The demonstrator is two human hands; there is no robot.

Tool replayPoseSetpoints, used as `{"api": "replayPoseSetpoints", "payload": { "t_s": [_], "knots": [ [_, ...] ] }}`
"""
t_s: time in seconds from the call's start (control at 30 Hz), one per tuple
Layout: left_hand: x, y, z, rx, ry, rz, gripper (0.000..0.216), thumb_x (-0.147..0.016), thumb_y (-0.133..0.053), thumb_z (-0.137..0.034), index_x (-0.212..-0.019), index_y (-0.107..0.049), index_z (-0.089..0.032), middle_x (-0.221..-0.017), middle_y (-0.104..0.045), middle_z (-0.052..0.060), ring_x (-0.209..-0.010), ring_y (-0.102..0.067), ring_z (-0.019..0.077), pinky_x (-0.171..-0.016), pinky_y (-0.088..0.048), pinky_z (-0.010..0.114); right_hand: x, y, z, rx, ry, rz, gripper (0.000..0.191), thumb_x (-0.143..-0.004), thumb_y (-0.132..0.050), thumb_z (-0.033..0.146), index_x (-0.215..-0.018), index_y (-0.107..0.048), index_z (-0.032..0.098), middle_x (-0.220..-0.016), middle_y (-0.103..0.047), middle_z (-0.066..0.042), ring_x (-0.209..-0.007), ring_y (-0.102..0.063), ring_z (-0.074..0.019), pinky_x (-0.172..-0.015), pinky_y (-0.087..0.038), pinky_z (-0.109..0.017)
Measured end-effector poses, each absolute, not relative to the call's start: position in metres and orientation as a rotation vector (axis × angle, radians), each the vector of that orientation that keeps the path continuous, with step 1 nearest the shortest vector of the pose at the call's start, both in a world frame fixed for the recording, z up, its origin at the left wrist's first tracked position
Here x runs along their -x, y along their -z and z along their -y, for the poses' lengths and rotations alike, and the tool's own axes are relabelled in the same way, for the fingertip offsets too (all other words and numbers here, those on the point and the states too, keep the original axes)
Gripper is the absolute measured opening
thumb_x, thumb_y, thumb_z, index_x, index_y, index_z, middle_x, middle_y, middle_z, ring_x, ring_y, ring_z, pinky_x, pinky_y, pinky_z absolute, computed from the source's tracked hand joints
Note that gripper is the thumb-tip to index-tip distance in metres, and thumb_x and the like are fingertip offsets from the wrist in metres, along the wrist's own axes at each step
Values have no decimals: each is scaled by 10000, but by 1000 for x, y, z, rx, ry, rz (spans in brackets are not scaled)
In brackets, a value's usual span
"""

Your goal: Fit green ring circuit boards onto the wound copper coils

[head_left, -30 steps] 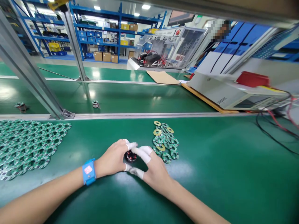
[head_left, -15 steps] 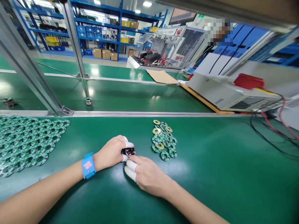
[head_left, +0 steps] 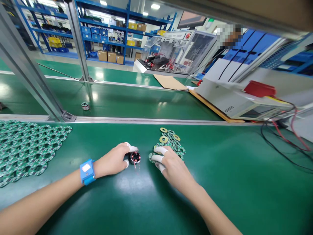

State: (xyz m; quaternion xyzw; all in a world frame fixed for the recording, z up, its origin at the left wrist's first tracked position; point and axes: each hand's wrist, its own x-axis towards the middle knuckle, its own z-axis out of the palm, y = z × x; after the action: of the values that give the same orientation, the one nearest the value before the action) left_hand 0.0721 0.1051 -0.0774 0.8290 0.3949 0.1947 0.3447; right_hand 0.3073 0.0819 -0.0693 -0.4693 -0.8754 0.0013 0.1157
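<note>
My left hand (head_left: 114, 160), with white finger cots and a blue wrist strap (head_left: 87, 172), curls around the left side of a small round motor stator (head_left: 135, 157). Black and red parts show inside the stator, and thin wires hang from its front. The index finger touches its upper rim; the thumb is at its lower left. At the pile of ring-shaped circuit boards (head_left: 179, 150), my right hand (head_left: 171, 164) pinches one green ring-shaped circuit board (head_left: 151, 158) at the pile's left edge. Its fingers hide part of the pile. Yellow rings (head_left: 163, 139) lie among the boards.
Many ring-shaped boards (head_left: 29, 147) are laid in rows at left. Behind a metal rail (head_left: 117, 120), another stator (head_left: 85, 106) stands on a green conveyor (head_left: 137, 102). A metal post (head_left: 36, 65) rises at left. A grey instrument (head_left: 230, 98) and loose cables (head_left: 276, 137) are at right.
My right hand has moved from the stator rightward to the board pile and grasped a ring board. My left hand stays by the stator. The stator on the conveyor has shifted left.
</note>
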Motion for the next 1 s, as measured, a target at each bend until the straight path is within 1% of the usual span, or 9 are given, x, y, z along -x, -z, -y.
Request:
{"api": "replayPoseSetpoints", "payload": {
  "t_s": [0.07,0.17,0.23,0.27,0.37,0.47,0.6,0.77,1.0],
  "knots": [
    [-73,76,-107,-2068,-595,-1086,403,-716,-421,-32,-1035,-600,-202,-923,-591,24,-857,-538,154,-783,-427,258,-307,71,-82,1249,-135,2508,309,-779,-464,25,-856,-685,226,-1076,-594,-75,-1012,-514,-238,-821,-489,-392],
    [-78,72,-105,-2046,-647,-1230,207,-821,-507,-283,-959,-618,-175,-887,-596,38,-832,-533,177,-763,-430,290,-310,75,-84,1280,-211,2352,245,-824,-477,82,-913,-667,208,-1031,-621,-84,-998,-535,-239,-841,-482,-424],
    [-81,71,-101,-2145,-576,-1302,358,-727,-639,-439,-950,-621,-161,-895,-588,56,-862,-513,216,-771,-423,325,-310,78,-85,1353,-266,2316,213,-813,-559,153,-1002,-646,201,-1028,-628,-93,-986,-551,-250,-848,-479,-437],
    [-82,72,-100,-2199,-528,-1323,417,-675,-686,-467,-945,-624,-156,-895,-584,63,-869,-504,229,-768,-419,335,-309,79,-85,1379,-303,2328,274,-786,-616,188,-1059,-627,203,-1054,-621,-97,-991,-554,-256,-850,-479,-437],
    [-83,75,-98,-2290,-437,-1350,406,-645,-721,-472,-889,-640,-158,-859,-578,62,-846,-494,229,-740,-410,327,-304,80,-84,1384,-407,2413,473,-683,-737,241,-1133,-593,219,-1103,-598,-94,-991,-560,-255,-832,-489,-403],
    [-83,79,-99,-2321,-434,-1350,382,-656,-716,-485,-847,-648,-161,-832,-580,56,-828,-493,221,-727,-401,317,-301,78,-84,1360,-427,2487,381,-661,-753,234,-1023,-639,216,-1032,-620,-73,-944,-572,-238,-804,-495,-372],
    [-83,83,-101,-2368,-434,-1343,367,-654,-716,-500,-801,-652,-170,-795,-586,50,-813,-496,221,-704,-387,312,-301,78,-88,1352,-312,2397,261,-731,-689,299,-975,-655,214,-979,-647,-82,-924,-578,-261,-811,-484,-416],
    [-84,83,-100,-2393,-430,-1343,371,-654,-710,-514,-776,-644,-170,-770,-592,45,-786,-502,217,-684,-383,311,-288,80,-89,1264,-518,2116,322,-827,-573,428,-1053,-625,204,-953,-640,-78,-773,-597,-206,-705,-517,-350],
    [-86,85,-99,-2459,-379,-1391,356,-701,-672,-496,-786,-640,-152,-787,-594,70,-796,-510,232,-685,-390,331,-267,89,-84,1180,-372,2281,316,-854,-540,330,-1124,-599,177,-1026,-633,-111,-947,-565,-258,-836,-477,-427]
  ]
}}
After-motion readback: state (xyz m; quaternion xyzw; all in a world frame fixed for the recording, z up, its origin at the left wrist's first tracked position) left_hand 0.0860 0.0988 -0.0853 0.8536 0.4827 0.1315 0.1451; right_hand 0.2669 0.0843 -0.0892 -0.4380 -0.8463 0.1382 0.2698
